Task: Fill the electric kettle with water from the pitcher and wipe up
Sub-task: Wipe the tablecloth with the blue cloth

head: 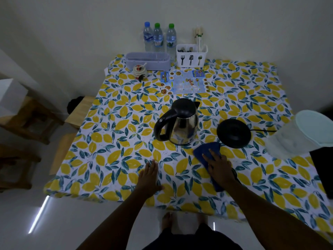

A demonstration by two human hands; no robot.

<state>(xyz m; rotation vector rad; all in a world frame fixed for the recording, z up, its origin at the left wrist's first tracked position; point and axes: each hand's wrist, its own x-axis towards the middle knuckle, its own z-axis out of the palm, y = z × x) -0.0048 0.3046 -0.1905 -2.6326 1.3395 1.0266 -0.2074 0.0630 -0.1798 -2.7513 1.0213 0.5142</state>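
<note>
A blue cloth [209,150] is being pressed flat onto the counter [108,145] by the right hand [219,166], whose fingers [211,154] are being spread apart over the fabric rather than closed around it. The left hand [149,177] is being rested palm down on the lemon-print covering, its fingers held close together and gripping nothing. The electric kettle [180,123] is being left standing upright with its lid shut, just beyond the cloth and off its round black base [233,133], which is lying beside it to the right. The pitcher [297,134] is being kept at the right edge of the counter, well clear of both hands.

Judging from this layout, the wiping step is being carried out. It is probably best done with even pressure under a flat palm, the cloth being drawn in overlapping strokes around the foot of the kettle, where spilled water is likeliest. Whether any water is lying on the covering cannot be told in this dim light. The cloth is best being kept away from the base and its cord [263,131].
</note>
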